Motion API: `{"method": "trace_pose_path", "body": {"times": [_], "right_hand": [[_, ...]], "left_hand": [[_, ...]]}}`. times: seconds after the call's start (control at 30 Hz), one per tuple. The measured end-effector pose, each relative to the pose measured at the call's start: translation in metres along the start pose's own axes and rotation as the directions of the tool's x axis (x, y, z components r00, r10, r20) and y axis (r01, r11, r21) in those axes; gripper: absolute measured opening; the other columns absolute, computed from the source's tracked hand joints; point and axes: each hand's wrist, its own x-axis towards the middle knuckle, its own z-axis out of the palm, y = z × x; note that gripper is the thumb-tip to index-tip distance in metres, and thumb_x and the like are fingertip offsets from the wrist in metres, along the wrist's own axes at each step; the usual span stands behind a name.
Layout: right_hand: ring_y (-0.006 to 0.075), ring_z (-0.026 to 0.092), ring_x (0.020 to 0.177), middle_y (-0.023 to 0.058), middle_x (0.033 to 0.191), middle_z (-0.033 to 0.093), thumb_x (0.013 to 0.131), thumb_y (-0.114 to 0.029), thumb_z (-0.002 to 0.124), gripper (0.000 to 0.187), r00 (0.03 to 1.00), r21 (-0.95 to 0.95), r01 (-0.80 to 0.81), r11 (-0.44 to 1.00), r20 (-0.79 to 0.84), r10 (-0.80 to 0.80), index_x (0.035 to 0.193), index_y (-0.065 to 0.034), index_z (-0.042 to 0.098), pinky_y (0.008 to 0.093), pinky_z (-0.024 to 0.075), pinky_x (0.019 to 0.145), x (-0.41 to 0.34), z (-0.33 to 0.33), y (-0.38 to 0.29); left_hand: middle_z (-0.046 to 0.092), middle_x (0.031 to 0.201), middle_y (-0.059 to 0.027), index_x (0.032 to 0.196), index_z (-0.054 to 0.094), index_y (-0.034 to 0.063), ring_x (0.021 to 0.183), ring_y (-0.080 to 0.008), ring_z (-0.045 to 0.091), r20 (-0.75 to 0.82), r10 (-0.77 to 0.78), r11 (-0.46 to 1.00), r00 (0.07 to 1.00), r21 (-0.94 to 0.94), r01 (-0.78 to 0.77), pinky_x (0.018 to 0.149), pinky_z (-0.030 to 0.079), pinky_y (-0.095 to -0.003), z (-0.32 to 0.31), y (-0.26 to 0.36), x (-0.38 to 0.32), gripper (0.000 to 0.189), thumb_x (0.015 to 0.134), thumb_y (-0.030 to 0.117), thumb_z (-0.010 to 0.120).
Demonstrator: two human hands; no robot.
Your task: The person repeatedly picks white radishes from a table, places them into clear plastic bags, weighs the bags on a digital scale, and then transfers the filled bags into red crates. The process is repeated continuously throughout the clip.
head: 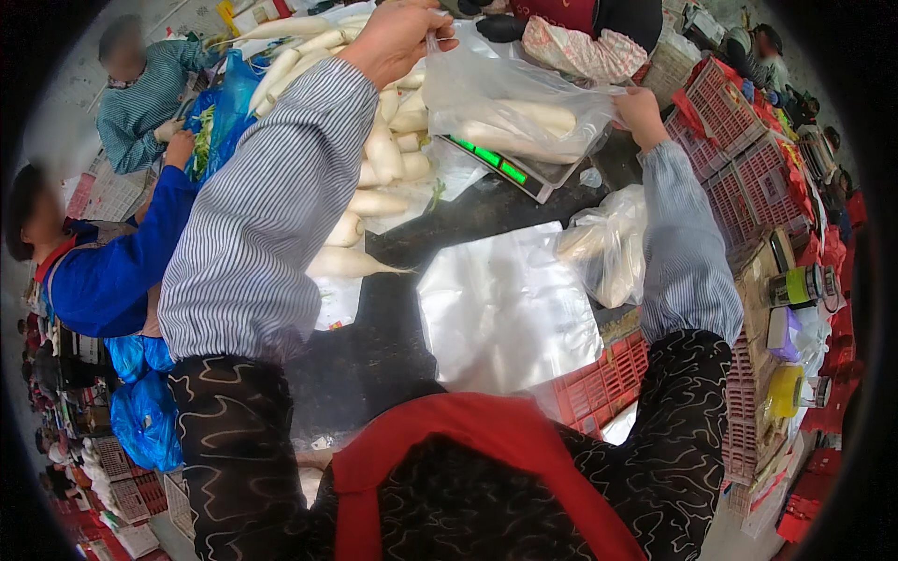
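Observation:
A clear plastic bag (512, 91) with white radishes inside rests on a digital scale (544, 186) with lit green displays. My left hand (403, 42) pinches one top corner of the bag, and my right hand (637, 116) grips the opposite corner. Loose white radishes (384, 151) lie piled left of the scale, partly behind my left sleeve. Nearer to me, a stack of flat plastic bags (505, 308) lies on the dark table (330, 372). Beside my right forearm sits another clear bag of radishes (610, 245).
Co-workers stand at the left, near a blue bag of greens (203, 140); another person's sleeve (582, 49) is across the table. Red plastic crates (761, 175) are stacked at the right, with a jar (796, 286) and a yellow container (784, 391) nearer.

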Motion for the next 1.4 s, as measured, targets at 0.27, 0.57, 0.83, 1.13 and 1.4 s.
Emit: {"method": "trace_pose_path", "body": {"times": [0.27, 0.57, 0.83, 1.13, 1.4], "right_hand": [[0.0265, 0.065, 0.092, 0.0166, 0.102, 0.066, 0.078, -0.048, 0.073, 0.066, 0.987, -0.186, 0.013, 0.983, 0.162, 0.017, 0.113, 0.0069, 0.063, 0.0441, 0.0533, 0.072, -0.048, -0.024, -0.045], [0.0193, 0.059, 0.095, 0.0079, 0.103, 0.062, 0.081, -0.054, 0.069, 0.067, 0.934, -0.122, -0.214, 0.969, 0.266, 0.240, 0.120, -0.0007, 0.061, 0.0332, 0.0502, 0.079, -0.063, -0.024, -0.049], [0.0204, 0.059, 0.097, 0.0097, 0.105, 0.062, 0.093, -0.015, 0.054, 0.026, 0.977, 0.386, 0.208, 0.899, -0.127, -0.171, 0.113, -0.0022, 0.064, 0.0331, 0.0478, 0.084, -0.026, -0.018, -0.022], [0.0263, 0.035, 0.142, 0.0142, 0.155, 0.035, 0.102, -0.029, 0.039, 0.054, 0.942, 0.921, -0.099, 0.377, 0.209, -0.261, 0.149, -0.0023, 0.035, 0.0423, 0.0270, 0.118, -0.195, -0.036, -0.171], [0.0226, 0.053, 0.118, 0.0158, 0.142, 0.049, 0.090, -0.007, 0.047, 0.051, 0.386, 0.662, 0.320, 0.678, 0.563, -0.731, 0.139, 0.0064, 0.042, 0.0311, 0.0403, 0.100, -0.356, 0.128, -0.159]], "left_hand": [[0.064, 0.090, -0.0091, 0.126, 0.053, -0.0085, 0.077, -0.0161, 0.060, -0.177, 0.099, 0.889, 0.979, 0.459, -0.007, 0.065, 0.048, -0.0309, 0.025, -0.009, -0.001, 0.060, 0.075, 0.016, 0.074], [0.065, 0.073, -0.0054, 0.084, 0.068, -0.0026, 0.061, -0.0135, 0.057, -0.185, 0.053, 0.823, 0.981, 0.565, 0.062, 0.056, 0.044, -0.0290, 0.016, -0.037, 0.016, 0.023, 0.075, 0.018, 0.072], [0.066, 0.076, -0.0064, 0.076, 0.065, 0.0089, 0.076, -0.0162, 0.058, -0.159, 0.118, 0.992, 0.980, 0.068, -0.108, 0.072, 0.044, -0.0344, 0.016, 0.009, -0.034, 0.022, 0.091, 0.021, 0.054], [0.071, 0.090, -0.0190, 0.096, 0.070, -0.0088, 0.078, -0.0258, 0.070, 0.013, 0.507, 0.858, 0.862, 0.088, -0.506, 0.062, 0.059, -0.0395, 0.008, 0.099, -0.204, 0.027, 0.079, -0.007, 0.050], [0.064, 0.064, -0.0191, 0.077, 0.072, 0.0009, 0.056, -0.0284, 0.064, -0.231, 0.126, 0.687, 0.965, 0.722, 0.083, 0.056, 0.050, -0.0377, 0.006, 0.014, -0.349, 0.030, 0.072, 0.030, 0.078]]}}
